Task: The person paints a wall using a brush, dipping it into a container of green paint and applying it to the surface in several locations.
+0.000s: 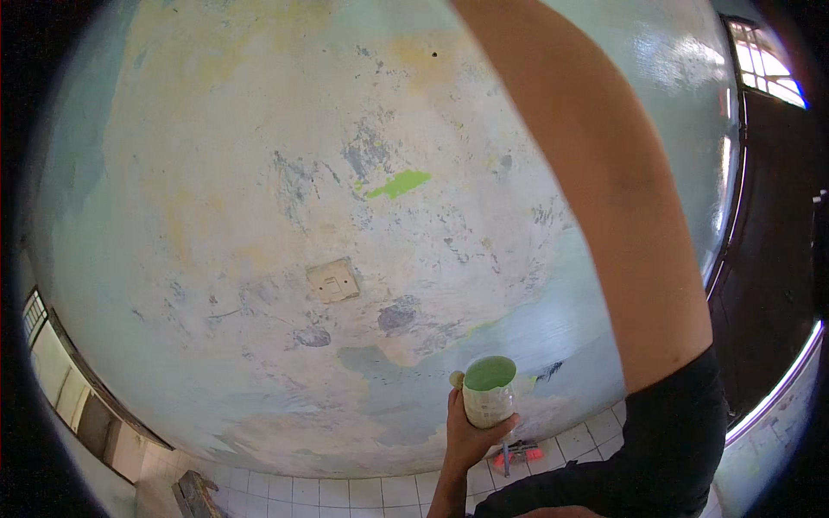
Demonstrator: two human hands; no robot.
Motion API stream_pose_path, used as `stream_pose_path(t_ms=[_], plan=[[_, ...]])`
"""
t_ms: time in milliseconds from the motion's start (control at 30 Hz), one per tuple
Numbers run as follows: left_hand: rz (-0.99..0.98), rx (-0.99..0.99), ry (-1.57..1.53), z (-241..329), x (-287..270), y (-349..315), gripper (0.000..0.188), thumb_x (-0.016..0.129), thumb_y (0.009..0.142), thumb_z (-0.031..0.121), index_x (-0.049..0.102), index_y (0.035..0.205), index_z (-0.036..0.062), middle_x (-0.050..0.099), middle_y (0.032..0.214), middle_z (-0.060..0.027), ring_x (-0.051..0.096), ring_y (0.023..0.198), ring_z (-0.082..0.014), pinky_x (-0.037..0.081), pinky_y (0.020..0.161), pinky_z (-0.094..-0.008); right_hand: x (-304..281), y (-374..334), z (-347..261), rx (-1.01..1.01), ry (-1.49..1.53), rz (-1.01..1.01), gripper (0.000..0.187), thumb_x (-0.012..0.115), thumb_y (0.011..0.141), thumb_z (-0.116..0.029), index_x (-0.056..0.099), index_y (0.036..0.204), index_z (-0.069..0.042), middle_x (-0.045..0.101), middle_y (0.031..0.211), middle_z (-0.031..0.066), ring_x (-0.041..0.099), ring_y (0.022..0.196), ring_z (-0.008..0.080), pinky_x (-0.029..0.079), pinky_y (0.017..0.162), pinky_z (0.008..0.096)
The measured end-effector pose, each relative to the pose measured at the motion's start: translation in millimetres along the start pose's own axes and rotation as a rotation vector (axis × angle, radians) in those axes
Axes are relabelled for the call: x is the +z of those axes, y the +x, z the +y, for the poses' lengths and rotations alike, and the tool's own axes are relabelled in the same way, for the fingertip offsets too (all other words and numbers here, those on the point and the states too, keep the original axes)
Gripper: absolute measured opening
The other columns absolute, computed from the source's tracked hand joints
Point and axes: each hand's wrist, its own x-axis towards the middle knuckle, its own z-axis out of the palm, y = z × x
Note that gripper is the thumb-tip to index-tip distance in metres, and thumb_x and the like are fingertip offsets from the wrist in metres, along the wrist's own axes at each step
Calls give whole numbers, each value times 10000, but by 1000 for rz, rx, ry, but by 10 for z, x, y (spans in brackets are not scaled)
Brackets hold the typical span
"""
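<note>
My left hand [471, 440] rises from the lower edge and grips a small pale cup [489, 393] filled with green paint, held upright in front of the wall. My right arm [604, 216], with a black sleeve at the shoulder, stretches up and leaves the picture at the top edge, so my right hand is out of sight. The worn, patchy wall [259, 173] fills most of the view and carries a small fresh green paint patch [399, 183] near its middle.
A pale switch plate [332, 281] sits on the wall. A red-handled tool [518, 453] lies on the white tiled floor [345, 492] below the cup. A wooden object [194, 496] is at the lower left. A window [768, 65] and a dark door [768, 259] are at the right.
</note>
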Motion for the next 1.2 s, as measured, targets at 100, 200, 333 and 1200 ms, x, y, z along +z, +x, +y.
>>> stream_pose_path(t_ms=[100, 200, 333, 1200], plan=[[-43, 16, 20, 74, 60, 52, 823, 979, 673, 295, 582, 1338, 16, 536, 1277, -146, 593, 1188, -311, 509, 1000, -445, -700, 323, 1263, 266, -122, 95, 451, 553, 913, -175, 632, 1280, 76, 732, 1094, 297, 718, 1021, 459, 585, 897, 542], [1, -49, -37, 44, -25, 111, 829, 982, 670, 297, 580, 1336, 9, 538, 1272, -147, 597, 1180, -307, 509, 999, -444, -1147, 212, 1629, 244, -408, -42, 405, 600, 880, -159, 700, 1231, 16, 738, 1104, 278, 726, 1042, 418, 595, 902, 515], [72, -64, -23, 69, -74, -15, 834, 982, 670, 307, 577, 1333, 3, 538, 1263, -147, 597, 1181, -308, 509, 986, -444, -1355, 193, 1397, 212, -335, -119, 389, 629, 848, -137, 729, 1204, -15, 743, 1088, 258, 722, 1036, 420, 600, 884, 514], [-72, 29, 27, -107, 599, 221, 877, 978, 705, 155, 442, 1390, 33, 634, 1245, -125, 671, 1122, -247, 592, 924, -413, -1977, -299, 2422, 587, 498, 85, 281, 683, 920, -196, 698, 811, 63, 718, 755, 178, 737, 681, 268, 602, 598, 442]])
